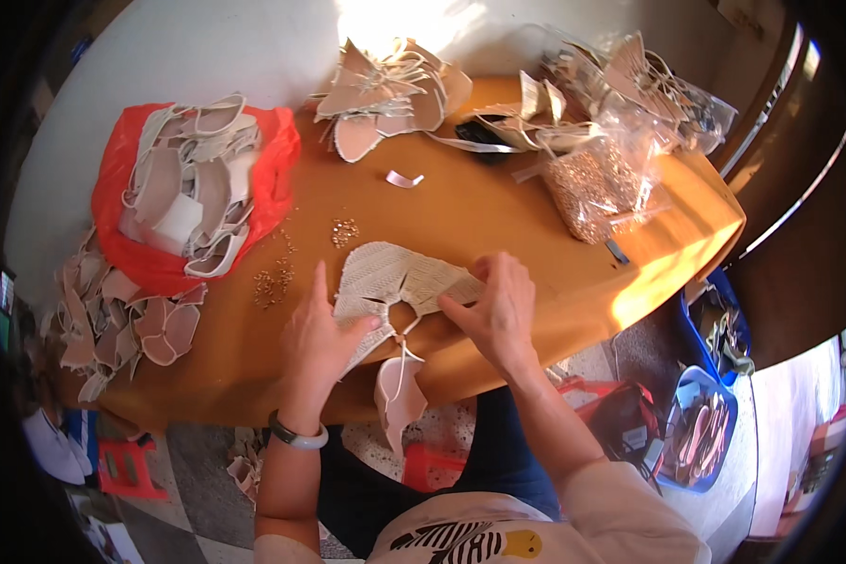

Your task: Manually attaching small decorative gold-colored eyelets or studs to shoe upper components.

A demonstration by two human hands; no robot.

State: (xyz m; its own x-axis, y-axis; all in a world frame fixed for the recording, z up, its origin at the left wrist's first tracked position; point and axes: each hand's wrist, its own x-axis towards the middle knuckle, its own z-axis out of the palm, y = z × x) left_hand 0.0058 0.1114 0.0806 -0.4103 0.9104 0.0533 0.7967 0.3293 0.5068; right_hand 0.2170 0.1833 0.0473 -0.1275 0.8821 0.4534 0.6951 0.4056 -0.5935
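Observation:
A beige woven shoe upper (374, 271) with slits and a round opening lies across the near part of the table. From it a thin strap and a pink-lined flap (401, 395) hang over the table's front edge. My left hand (320, 343) grips its left edge, thumb on top and index finger stretched out beside it. On the other side, my right hand (500, 315) pinches the right end between thumb and fingers. The fingers under the piece are hidden. Beyond the upper lie small piles of gold-coloured bits (344, 231), too small to make out.
A red plastic bag (277, 155) full of shoe uppers stands at the left, with loose uppers (164, 324) nearer. More uppers (385, 89) are heaped at the back. A clear bag of gold bits (592, 193) sits right. Blue baskets (703, 479) stand on the floor.

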